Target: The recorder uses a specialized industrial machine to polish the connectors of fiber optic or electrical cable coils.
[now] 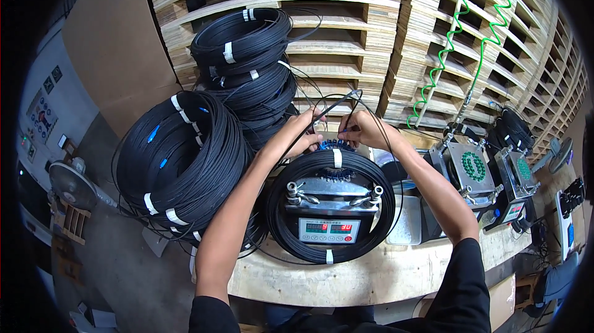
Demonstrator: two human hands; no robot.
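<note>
A coil of black cable point(275, 209), tied with white bands, rests around a metal machine point(331, 189) with clamp knobs and a lit red display. Behind the coil's top edge, a row of small blue connectors point(337, 145) sits at the machine's far side. My left hand point(302, 134) is closed there, its fingertips pinching a small blue connector at the left end of the row. My right hand point(366, 130) pinches a thin black cable end just right of it; its tip is partly hidden. A loop of black cable point(337, 103) arches above both hands.
Tall coils of black cable point(185, 166) stand at left, with another stack point(247, 79) behind. Wooden pallets point(328, 30) rise at the back. To the right are a white tray point(405, 220), machines with green-dotted plates point(474, 166) and hanging green coiled hoses point(442, 54).
</note>
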